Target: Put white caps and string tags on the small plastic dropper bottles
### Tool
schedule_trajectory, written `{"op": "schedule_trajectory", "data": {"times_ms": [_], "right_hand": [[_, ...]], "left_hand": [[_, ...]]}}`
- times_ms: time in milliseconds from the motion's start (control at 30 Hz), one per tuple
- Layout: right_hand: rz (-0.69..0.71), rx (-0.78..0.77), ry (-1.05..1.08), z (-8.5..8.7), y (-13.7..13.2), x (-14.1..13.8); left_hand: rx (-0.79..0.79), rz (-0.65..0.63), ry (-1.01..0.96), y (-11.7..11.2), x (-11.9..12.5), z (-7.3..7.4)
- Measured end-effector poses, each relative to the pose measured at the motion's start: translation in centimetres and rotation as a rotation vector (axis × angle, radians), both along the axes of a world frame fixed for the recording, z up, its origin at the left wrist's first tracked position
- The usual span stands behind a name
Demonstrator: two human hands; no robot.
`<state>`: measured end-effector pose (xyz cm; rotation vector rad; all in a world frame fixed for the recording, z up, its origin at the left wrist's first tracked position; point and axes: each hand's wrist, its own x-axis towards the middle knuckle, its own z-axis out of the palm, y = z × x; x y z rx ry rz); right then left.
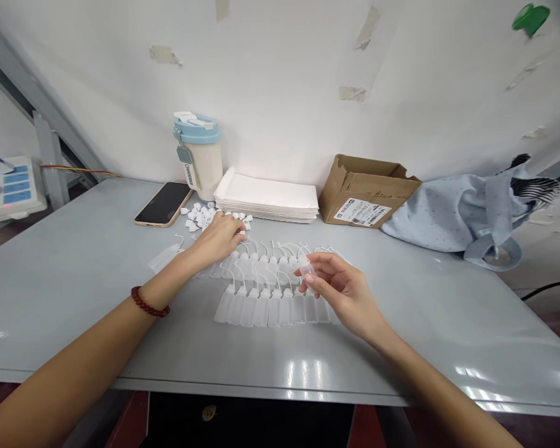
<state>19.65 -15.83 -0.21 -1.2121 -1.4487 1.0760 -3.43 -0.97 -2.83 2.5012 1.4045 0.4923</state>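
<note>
Nearest, two bare forearms (pixel 91 348), reaching over a smooth grey table (pixel 168 348). Right hand (pixel 348 291): fingers pinched around a small translucent plastic bottle (pixel 308 269), just above rows of similar bottles (pixel 274 309) with thin white spouts. Left hand (pixel 221 238): fingers curled at a loose pile of small white plastic caps (pixel 200 215); impossible to tell whether gripping one. Possible trouble: disturbing the close-packed rows by dipping too low, or scattering caps by brushing the pile.

1 maroon braided bracelet (pixel 148 305), bare forearms (pixel 91 351)
</note>
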Motion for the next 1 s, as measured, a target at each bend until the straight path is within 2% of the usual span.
{"op": "schedule_trajectory", "data": {"times_ms": [67, 133, 200, 233, 300, 400, 467, 500, 667, 1000], "right_hand": [[0.005, -0.001, -0.010, 0.0, 0.0, -0.1], [0.009, -0.005, -0.030, 0.0, 0.0, -0.1], [0.013, -0.002, -0.051, 0.0, 0.0, -0.1], [0.013, 0.004, -0.060, 0.0, -0.1, -0.1], [0.006, 0.025, -0.084, 0.0, -0.1, -0.1], [-0.006, 0.068, -0.138, -0.1, 0.0, -0.1], [-0.010, 0.097, -0.169, -0.2, 0.0, -0.1], [-0.011, 0.115, -0.183, -0.3, 0.0, -0.1], [-0.006, 0.209, -0.322, -0.6, 0.0, 0.1], [0.030, 0.389, -0.525, -0.8, -0.1, 0.1]], "left_hand": [[0.011, 0.014, -0.007, -0.1, 0.1, 0.2], [0.019, 0.064, -0.070, -0.8, 0.2, 1.1], [-0.006, 0.146, -0.253, -2.0, 0.2, 2.5], [-0.042, 0.149, -0.375, -2.8, 0.2, 3.4], [-0.198, 0.056, -0.575, -4.5, 0.2, 5.0], [-0.538, -0.210, -0.608, -6.7, 0.4, 6.3], [-0.695, -0.344, -0.524, -7.5, 0.9, 6.2], [-0.725, -0.364, -0.497, -7.8, 1.3, 5.9], [-0.636, -0.182, -0.587, -8.1, 2.8, 4.6], [-0.677, -0.254, -0.628, -8.9, 3.5, 4.1]]}}
